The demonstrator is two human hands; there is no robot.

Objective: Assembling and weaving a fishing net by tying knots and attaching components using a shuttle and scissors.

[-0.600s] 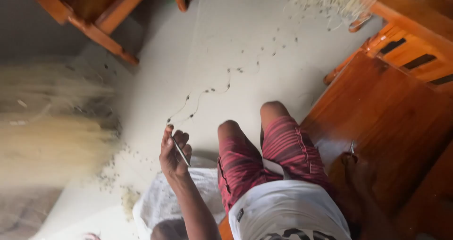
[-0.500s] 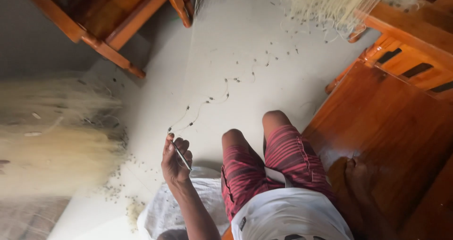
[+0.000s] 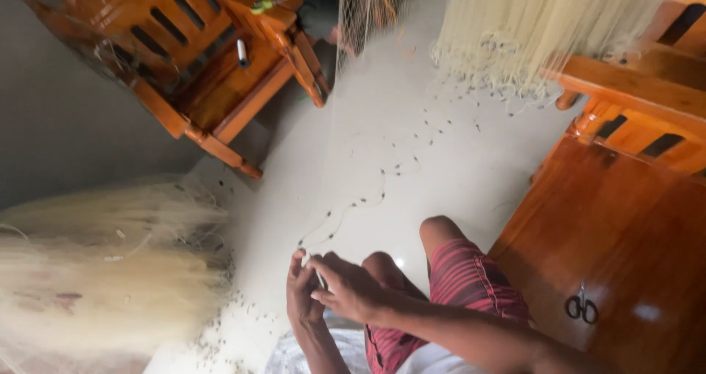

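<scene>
My left hand (image 3: 301,294) and my right hand (image 3: 350,287) meet just above my knees in red patterned shorts (image 3: 463,282). Both pinch a thin pale stick (image 3: 321,278) held between them. A fine line with small dark weights (image 3: 371,197) runs from my left fingertips across the pale floor toward the hanging net (image 3: 529,28) at the top right. How the line is tied to the stick is too small to tell.
A big heap of pale net (image 3: 95,271) lies on the floor at the left. An orange wooden chair (image 3: 213,65) stands at the top left. A wooden bench (image 3: 625,219) on the right bears black scissors (image 3: 581,306). White cloth (image 3: 294,353) lies under my hands.
My right hand has come into view and joined the left on the stick. The view has tilted up, showing more of the chair and the hanging net.
</scene>
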